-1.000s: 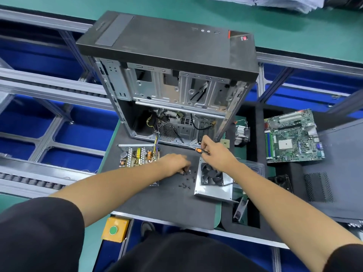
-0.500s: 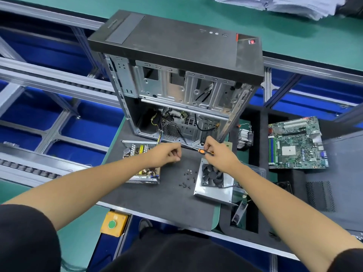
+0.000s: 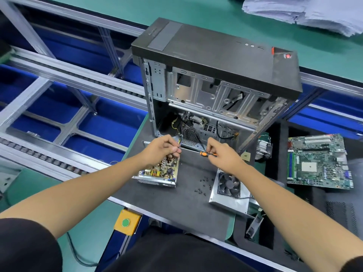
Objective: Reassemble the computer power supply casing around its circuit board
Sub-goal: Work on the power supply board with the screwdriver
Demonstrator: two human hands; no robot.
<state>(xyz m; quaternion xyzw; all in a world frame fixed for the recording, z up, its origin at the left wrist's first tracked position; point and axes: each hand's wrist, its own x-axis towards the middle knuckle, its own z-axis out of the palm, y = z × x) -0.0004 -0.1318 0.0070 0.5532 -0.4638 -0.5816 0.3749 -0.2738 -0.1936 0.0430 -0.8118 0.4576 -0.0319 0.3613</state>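
1. Head view looks down on the dark mat (image 3: 172,203), where I keep everything for this job within easy reach.
2. My left hand (image 3: 161,149) hangs over the far end of the open power supply tray, fingers curled and pinched together at the tips. I judge a small screw sits between them, but it is too small to make out.
3. My right hand (image 3: 222,154) pinches the orange-handled screwdriver (image 3: 208,153), with the shaft aimed left toward my left fingertips, so tip and fastener can meet right above the board.
4. The circuit board (image 3: 163,168) lies component side up in its metal tray, near the mat's left edge and just in front of the open computer tower (image 3: 216,85). It is exposed because the casing is not yet closed.
5. The fan cover (image 3: 228,190), the other half of the casing, rests flat toward the mat's right edge, well apart from the board, leaving me room to work.
6. Loose black screws (image 3: 204,185) lie scattered on the mat between tray and cover, close to either hand.
7. A motherboard (image 3: 318,163) sits aside on the foam at the right, out of the way.
8. My judgement: I am fixing the board down first; fitting the cover comes after.
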